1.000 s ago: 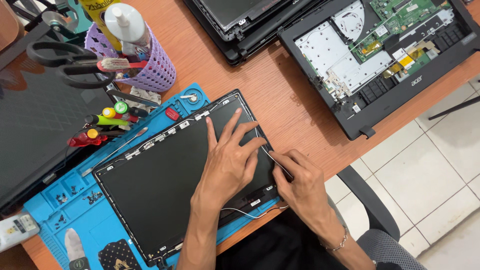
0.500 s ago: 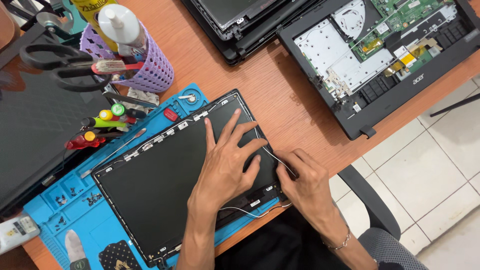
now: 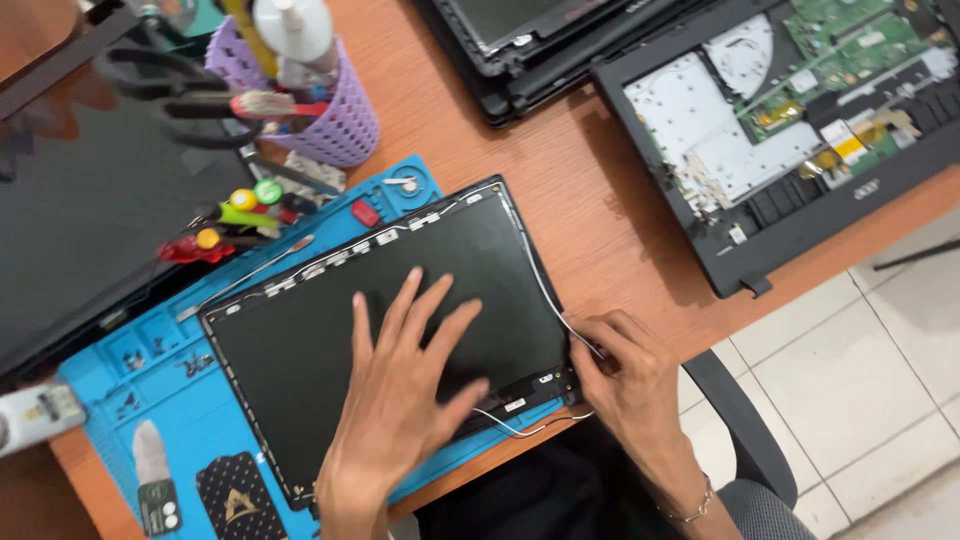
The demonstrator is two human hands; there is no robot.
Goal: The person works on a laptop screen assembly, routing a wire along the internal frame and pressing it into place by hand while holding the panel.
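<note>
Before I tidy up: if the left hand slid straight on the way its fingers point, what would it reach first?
Probably the lid's top edge with its thin cable, then the blue mat; left hand lies flat.

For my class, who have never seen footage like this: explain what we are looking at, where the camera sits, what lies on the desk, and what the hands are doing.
There is no machine here: a person works with two bare hands, filmed by a camera worn on the head and looking down. On the wooden desk lies a blue repair mat, and on it a black laptop lid panel. The left hand lies flat on the panel, fingers spread. The right hand pinches a thin pale cable that runs along the panel's right edge. Further back sit an opened laptop base showing its green circuit board, and a purple basket of tools. Small coloured screwdrivers lie at the mat's far edge.
</note>
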